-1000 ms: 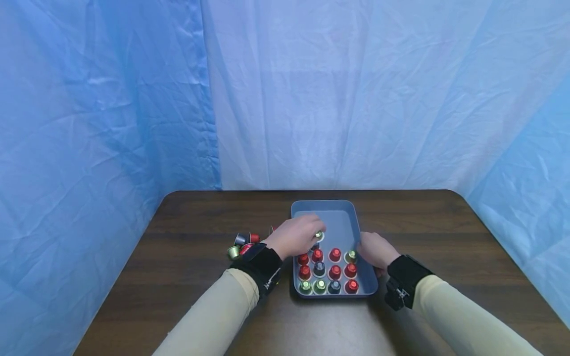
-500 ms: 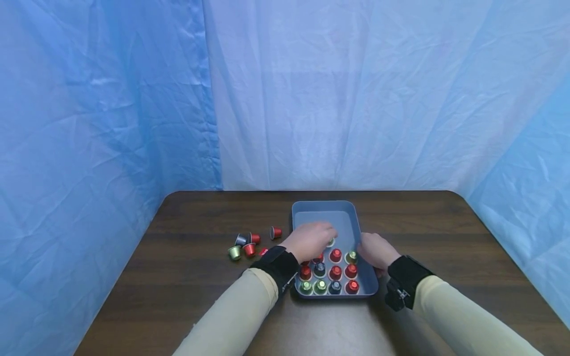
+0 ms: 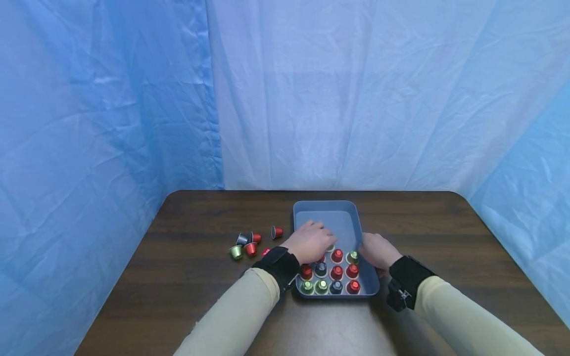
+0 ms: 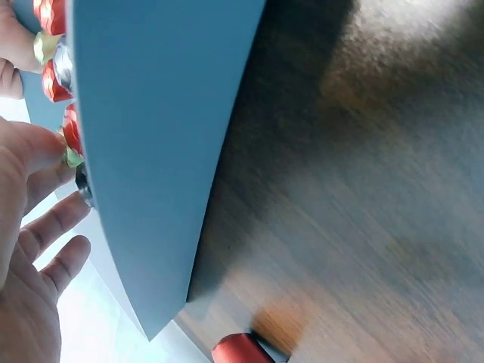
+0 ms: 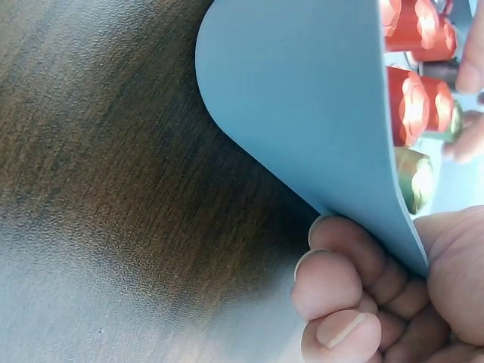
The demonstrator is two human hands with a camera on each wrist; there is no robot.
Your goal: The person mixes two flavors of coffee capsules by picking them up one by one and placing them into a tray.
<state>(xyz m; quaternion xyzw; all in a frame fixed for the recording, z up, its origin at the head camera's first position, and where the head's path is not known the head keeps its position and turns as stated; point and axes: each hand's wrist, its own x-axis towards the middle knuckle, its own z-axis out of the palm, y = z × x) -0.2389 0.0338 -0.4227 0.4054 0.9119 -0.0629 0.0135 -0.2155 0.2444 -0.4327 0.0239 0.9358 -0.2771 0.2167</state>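
A blue-grey tray holds rows of red, green and dark coffee capsules standing upside down in its near half. My left hand reaches over the tray's left side, palm down. Its thumb and forefinger pinch a green capsule at the end of the row in the left wrist view, while the other fingers stay spread. My right hand grips the tray's right wall, with the thumb over the rim and curled fingers against the outside. The left hand hides some capsules beneath it.
Left of the tray, several loose capsules lie on the dark wooden table, among them a green capsule and a dark one. A single red capsule lies nearer the tray. Blue sheets hang around the table.
My left hand has moved right across the tray with the green capsule and lowered it beside the others; its outer fingers have since spread. The right hand has kept its grip on the tray.
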